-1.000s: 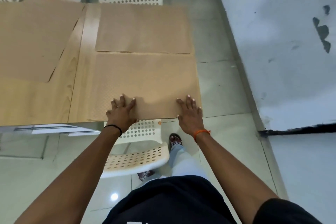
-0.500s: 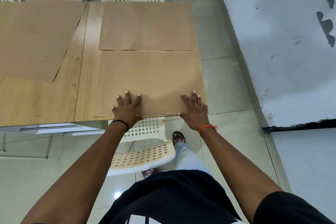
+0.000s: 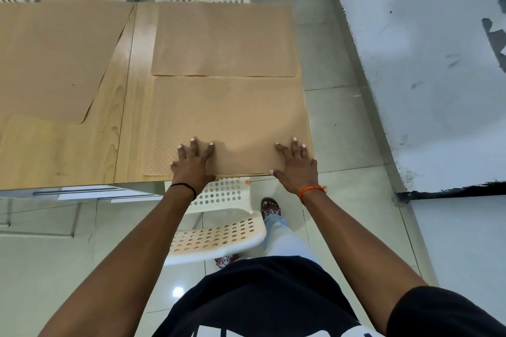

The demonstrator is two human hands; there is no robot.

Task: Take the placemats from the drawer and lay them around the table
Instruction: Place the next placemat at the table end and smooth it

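Both hands, left hand (image 3: 191,164) and right hand (image 3: 297,165), press flat, fingers spread, on the near placemat (image 3: 230,117).

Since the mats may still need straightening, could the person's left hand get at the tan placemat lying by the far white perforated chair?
Probably yes: the left hand lies flat on the near placemat, and nothing stands between it and the far placemat.

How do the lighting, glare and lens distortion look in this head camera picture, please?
Head view: soft, even light; a small bright glare spot on the floor tile; faint shadow on the placemat between the left hand and right hand; wide-angle bending of the wall edge; detail mostly sharp.
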